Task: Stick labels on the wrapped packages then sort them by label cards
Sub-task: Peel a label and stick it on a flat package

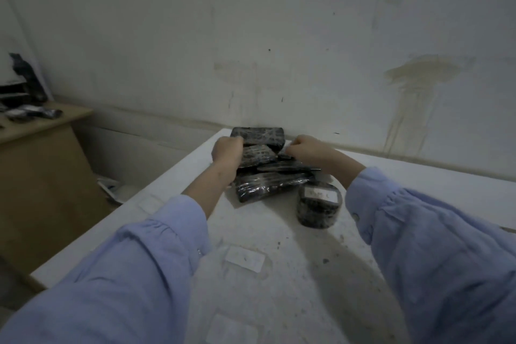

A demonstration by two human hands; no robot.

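Black packages [268, 184] piled on table [265, 229]; left hand [227, 149] & right hand [305, 148] each grip one. Only round package [319, 204] shows a label; rest + sorting prob. still left.

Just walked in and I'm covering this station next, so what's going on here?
A person in blue sleeves works at a pile of black wrapped packages against the wall on the white table. The left grip holds the pile's upper package on one side; the right grip pinches at the pile just beside it. A round package already bearing a white label stands apart, nearer. White cards lie on the table in front.
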